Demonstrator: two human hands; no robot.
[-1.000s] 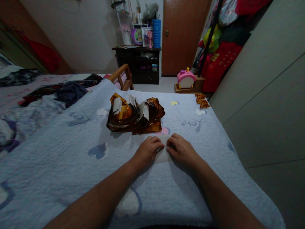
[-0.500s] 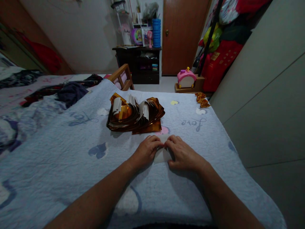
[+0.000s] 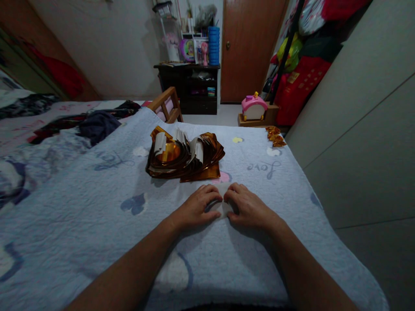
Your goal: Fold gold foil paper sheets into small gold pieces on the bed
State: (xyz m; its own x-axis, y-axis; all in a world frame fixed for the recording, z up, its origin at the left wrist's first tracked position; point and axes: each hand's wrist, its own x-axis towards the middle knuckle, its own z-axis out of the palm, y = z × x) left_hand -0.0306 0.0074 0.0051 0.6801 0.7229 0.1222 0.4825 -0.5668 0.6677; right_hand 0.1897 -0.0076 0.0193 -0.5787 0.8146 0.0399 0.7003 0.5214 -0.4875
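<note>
A pale blue quilt (image 3: 97, 203) with hearts and lettering spreads across most of the view, and everything close to the person lies on it. A brown door (image 3: 253, 47) stands beyond its far edge, with a dark cabinet (image 3: 197, 108) left of the door.

The stack (image 3: 184, 166) is the biggest thing on the quilt: many glossy amber sheets with whitish parts showing, curled into two loops side by side. It lies beyond the hands and to the left, so the left hand (image 3: 196, 207) is nearer to it than the right hand (image 3: 249, 207).

The hands face each other, fingertips close together, with the paper (image 3: 224, 209) between and under them. Neither hand is clearly nearer the paper; both touch it. In each grip, thumb and fingers stand apart in a curve, thumb on the near side and fingers on the far side; whether they pinch the paper or only press it cannot be told. The paper is whitish and thin-looking, its sides covered, so its long axis is unclear; the visible strip runs away from the person.

Smallest are the crinkled amber pieces (image 3: 275, 137) at the far right corner.
</note>
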